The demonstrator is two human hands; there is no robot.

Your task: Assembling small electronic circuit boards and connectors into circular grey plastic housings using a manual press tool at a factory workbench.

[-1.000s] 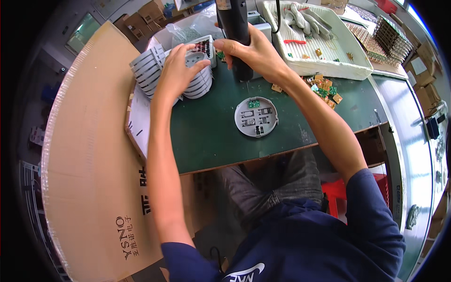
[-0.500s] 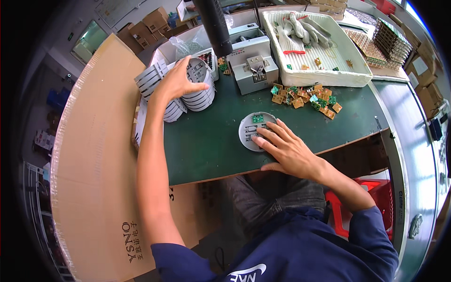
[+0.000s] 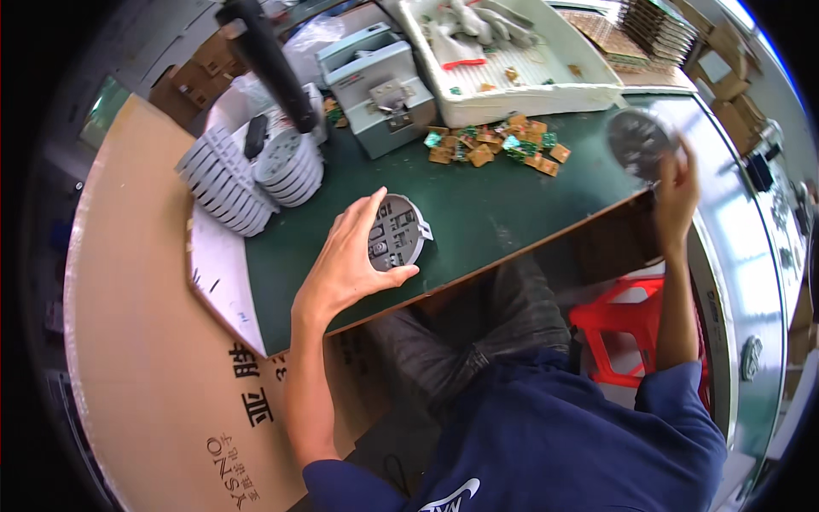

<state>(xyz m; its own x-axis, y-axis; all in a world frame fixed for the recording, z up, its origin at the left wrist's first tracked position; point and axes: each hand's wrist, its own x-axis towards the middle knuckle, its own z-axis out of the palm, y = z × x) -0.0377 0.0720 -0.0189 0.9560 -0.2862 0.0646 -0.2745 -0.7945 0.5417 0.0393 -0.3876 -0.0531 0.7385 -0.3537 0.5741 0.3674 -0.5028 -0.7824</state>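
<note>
My left hand (image 3: 339, 260) grips a round grey plastic housing (image 3: 397, 232) by its rim, thumb on the near side and fingers on the far side. The slotted inner face of this housing points up, low over the front of the green bench (image 3: 478, 213). Off to the right, my right hand (image 3: 676, 194) holds a second round grey housing (image 3: 638, 141) by its edge, above the bench's right end. Motion blurs that housing, so its details cannot be made out. Stacked housings (image 3: 292, 171) stand at the left, beside another leaning stack (image 3: 223, 183).
A grey metal machine (image 3: 380, 94) stands at the back. Right of it, a white foam tray (image 3: 529, 102) holds gloves (image 3: 478, 26); loose small circuit boards (image 3: 495, 143) lie before it. A black tube (image 3: 269, 68) hangs over the back left. Cardboard (image 3: 136, 299) borders the left side.
My left hand has come from the stacks to the front of the bench with a housing. My right hand has lifted the other housing and carried it right. The view has shifted.
</note>
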